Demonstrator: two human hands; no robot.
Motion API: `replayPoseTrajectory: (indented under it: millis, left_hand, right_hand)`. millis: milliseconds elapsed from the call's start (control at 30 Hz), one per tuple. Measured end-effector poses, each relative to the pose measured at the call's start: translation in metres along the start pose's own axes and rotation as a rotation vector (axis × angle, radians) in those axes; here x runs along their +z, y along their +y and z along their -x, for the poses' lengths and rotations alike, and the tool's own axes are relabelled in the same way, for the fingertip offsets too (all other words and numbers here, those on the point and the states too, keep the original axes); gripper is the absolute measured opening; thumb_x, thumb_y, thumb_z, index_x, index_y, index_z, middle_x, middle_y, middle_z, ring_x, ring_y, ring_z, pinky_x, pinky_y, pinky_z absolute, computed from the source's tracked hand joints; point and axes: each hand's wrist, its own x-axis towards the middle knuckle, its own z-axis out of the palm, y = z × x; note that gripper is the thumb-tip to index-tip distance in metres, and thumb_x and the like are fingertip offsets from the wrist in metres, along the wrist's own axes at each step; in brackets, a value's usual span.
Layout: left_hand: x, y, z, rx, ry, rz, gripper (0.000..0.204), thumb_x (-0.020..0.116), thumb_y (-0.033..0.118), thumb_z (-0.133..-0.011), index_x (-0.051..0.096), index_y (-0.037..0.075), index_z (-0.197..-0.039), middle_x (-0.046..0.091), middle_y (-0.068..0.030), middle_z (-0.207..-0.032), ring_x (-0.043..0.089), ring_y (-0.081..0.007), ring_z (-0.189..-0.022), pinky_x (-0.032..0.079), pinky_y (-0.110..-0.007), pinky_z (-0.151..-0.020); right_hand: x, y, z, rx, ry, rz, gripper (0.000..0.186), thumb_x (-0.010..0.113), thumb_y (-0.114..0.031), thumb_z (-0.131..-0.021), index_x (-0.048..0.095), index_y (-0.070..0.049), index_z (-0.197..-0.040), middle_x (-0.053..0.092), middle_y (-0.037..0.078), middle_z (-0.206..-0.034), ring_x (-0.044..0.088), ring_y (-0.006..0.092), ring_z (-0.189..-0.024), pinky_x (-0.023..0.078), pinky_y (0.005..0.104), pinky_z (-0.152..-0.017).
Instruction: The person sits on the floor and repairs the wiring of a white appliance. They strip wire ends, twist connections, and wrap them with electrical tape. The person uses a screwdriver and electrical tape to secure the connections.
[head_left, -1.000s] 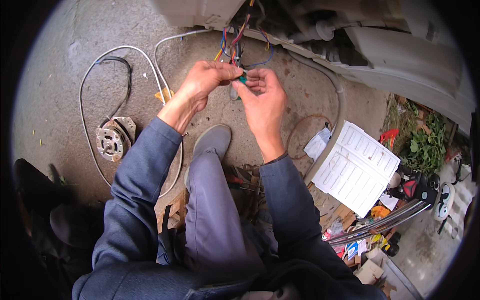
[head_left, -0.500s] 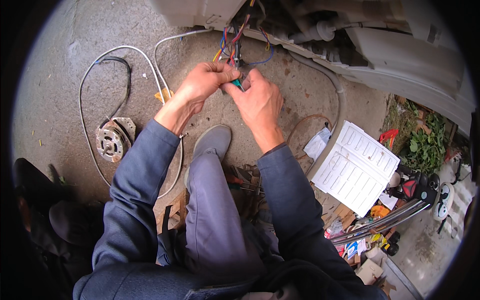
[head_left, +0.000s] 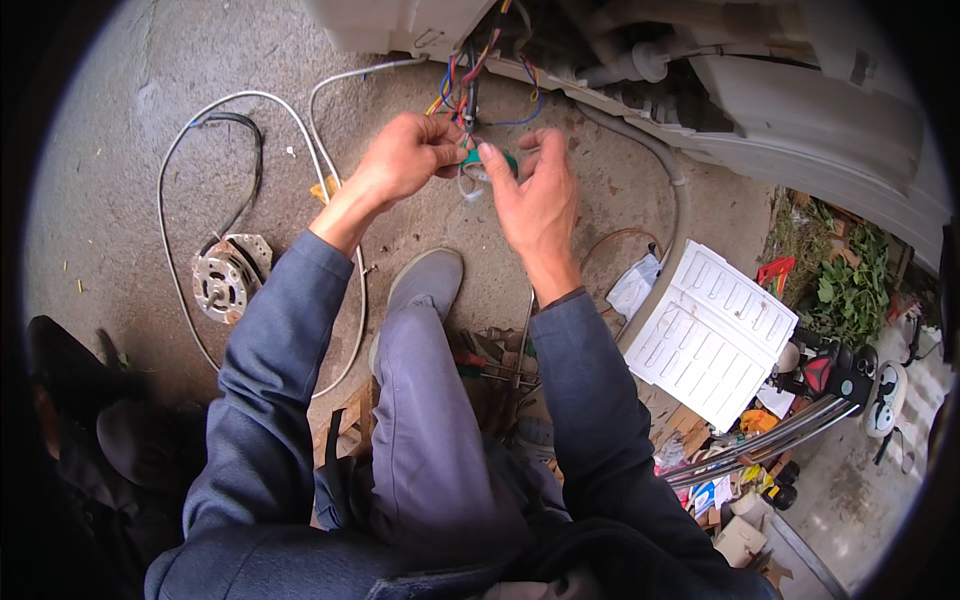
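Note:
A bundle of coloured wires (head_left: 466, 92) hangs out of the white appliance casing. My left hand (head_left: 402, 158) pinches the lower end of these wires between thumb and fingers. Against them sits a roll of green tape (head_left: 509, 163), seen at an angle, with a pale, blurred strip below it. My right hand (head_left: 542, 205) holds the roll from the right, thumb along its near side and the other fingers bent behind it. The exact contact between tape and wires is hidden by my fingertips.
A small motor (head_left: 226, 284) with a black cable lies at left, by a looping grey hose (head_left: 297, 112). The white casing (head_left: 800, 130) spans the far right. A white ridged panel (head_left: 712, 335) lies at right, near metal rods (head_left: 770, 440) and clutter. Another person (head_left: 130, 450) is at lower left.
My right hand has shifted slightly right and its fingers have opened out, showing more of the green tape roll. My left hand stays pinched at the wires, moved slightly left.

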Motion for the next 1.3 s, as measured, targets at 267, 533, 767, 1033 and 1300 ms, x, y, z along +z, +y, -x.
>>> replayPoseTrajectory:
  millis: [267, 533, 767, 1033, 1300]
  left_hand:
    - [-0.002, 0.004, -0.002, -0.061, -0.008, -0.015, 0.014, 0.071, 0.006, -0.095, 0.074, -0.005, -0.103, 0.073, -0.0066, -0.088, 0.067, -0.0121, -0.075, 0.058, -0.027, -0.073]
    - [-0.006, -0.008, -0.004, -0.121, 0.084, 0.109, 0.014, 0.075, 0.004, -0.091, 0.073, -0.006, -0.100, 0.072, -0.0087, -0.086, 0.067, -0.0137, -0.071, 0.058, -0.027, -0.067]
    - [0.001, -0.014, -0.002, -0.165, 0.060, 0.325, 0.024, 0.081, 0.010, -0.087, 0.070, -0.007, -0.100, 0.072, -0.0079, -0.090, 0.069, -0.0147, -0.072, 0.059, -0.027, -0.065]
    - [0.010, 0.009, 0.011, -0.354, -0.042, 0.419, 0.021, 0.059, 0.016, -0.102, 0.067, 0.001, -0.114, 0.070, -0.0059, -0.090, 0.069, -0.0129, -0.069, 0.059, -0.025, -0.054]
    - [0.015, -0.002, 0.005, -0.236, 0.049, 0.208, 0.030, 0.052, 0.028, -0.105, 0.071, 0.005, -0.105, 0.059, -0.0003, -0.075, 0.054, -0.0075, -0.060, 0.043, -0.023, -0.045]
  right_hand:
    - [0.009, 0.019, -0.018, 0.442, -0.698, -0.562, 0.043, 0.065, -0.042, -0.096, 0.070, 0.001, -0.097, 0.070, 0.025, -0.083, 0.068, 0.0413, -0.080, 0.053, 0.0464, -0.074]
    - [0.002, 0.013, -0.012, 0.017, -0.527, -0.121, 0.034, 0.064, -0.032, -0.096, 0.064, 0.002, -0.102, 0.068, 0.018, -0.085, 0.066, 0.0297, -0.078, 0.051, 0.0404, -0.072]
    - [0.015, 0.025, -0.021, 0.215, -0.803, -0.428, 0.041, 0.053, -0.035, -0.100, 0.062, 0.003, -0.108, 0.070, 0.017, -0.095, 0.068, 0.0348, -0.085, 0.051, 0.0448, -0.078]
    - [0.017, 0.002, -0.018, -0.026, -0.618, -0.035, 0.040, 0.047, -0.034, -0.104, 0.061, 0.003, -0.097, 0.067, 0.027, -0.090, 0.065, 0.0460, -0.092, 0.049, 0.0512, -0.080]
    - [0.029, -0.003, -0.016, -0.030, -0.422, -0.188, 0.036, 0.045, -0.030, -0.101, 0.064, 0.001, -0.106, 0.069, 0.029, -0.099, 0.066, 0.0488, -0.095, 0.051, 0.0553, -0.085]
